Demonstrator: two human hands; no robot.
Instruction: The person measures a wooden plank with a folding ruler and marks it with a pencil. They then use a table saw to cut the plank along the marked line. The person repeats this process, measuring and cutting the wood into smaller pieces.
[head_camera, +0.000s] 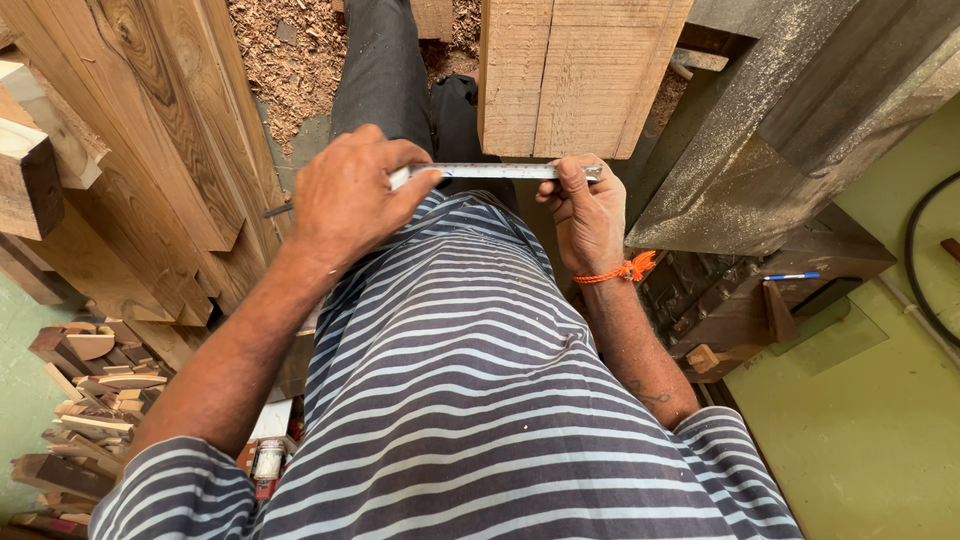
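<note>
The left hand (345, 195) and right hand (590, 215) each pinch closed on an end of a flat metal ruler (490, 171) laid along the near edge of the pale wooden board (570, 75), apparently measuring it; marking next needs the ruler steady.

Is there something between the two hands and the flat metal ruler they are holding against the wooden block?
Nothing visible. The left hand grips one end of the flat metal ruler and the right hand pinches the other end, directly beside the pale wooden block. No object lies between them.
</note>
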